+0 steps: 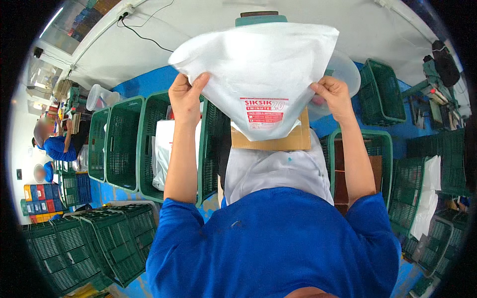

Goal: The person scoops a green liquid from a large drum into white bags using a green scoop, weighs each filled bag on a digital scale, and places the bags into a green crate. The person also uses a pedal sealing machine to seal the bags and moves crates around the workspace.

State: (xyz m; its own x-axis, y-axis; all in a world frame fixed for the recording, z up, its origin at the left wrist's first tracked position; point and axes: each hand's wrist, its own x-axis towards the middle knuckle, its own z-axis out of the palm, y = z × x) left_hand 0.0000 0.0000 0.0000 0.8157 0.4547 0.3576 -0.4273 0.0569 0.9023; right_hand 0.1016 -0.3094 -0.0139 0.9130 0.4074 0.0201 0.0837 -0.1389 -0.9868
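A white plastic bag (263,64) with red print hangs stretched above the brown cardboard (301,140), its lower end overlapping it in view. The left hand (184,99) pinches the bag's left edge, the right hand (335,99) its right edge. Left of the cardboard, a green plastic crate (208,149) holds white packaging (163,141); another green crate (386,154) stands right of it.

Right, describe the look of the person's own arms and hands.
Loose blue short sleeves end around the elbows, leaving the forearms bare. The left hand and right hand are ungloved, with no watch or bracelet showing at either wrist.
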